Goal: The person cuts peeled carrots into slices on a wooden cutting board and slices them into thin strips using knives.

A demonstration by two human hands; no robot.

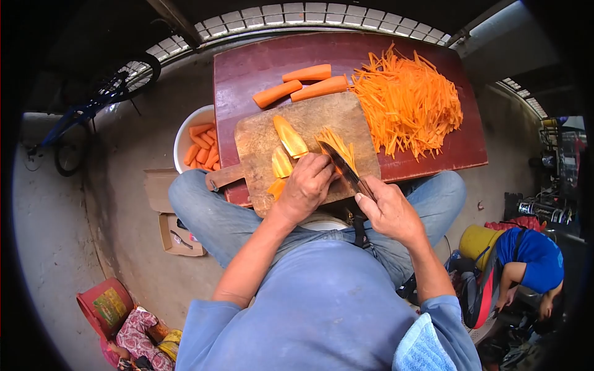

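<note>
My right hand (390,210) is closed around the handle of a knife (341,164), its dark blade lying along a small pile of carrot strips (337,142). Beside the blade, my left hand (306,185) has its fingers curled down on the wooden cutting board (253,139). What those fingers press on is mostly hidden, apparently a piece of carrot. Cut carrot slices (289,137) lie on the board just past and to the left of my left hand. The board rests on the near edge of a red table (247,68).
Peeled whole carrots (306,73) lie behind the board. A large heap of shredded carrot (405,102) covers the table's right side. A white bucket of carrots (182,139) stands at the left. Two other people (537,260) are low at the right and lower left; a bicycle (93,111) leans farther back.
</note>
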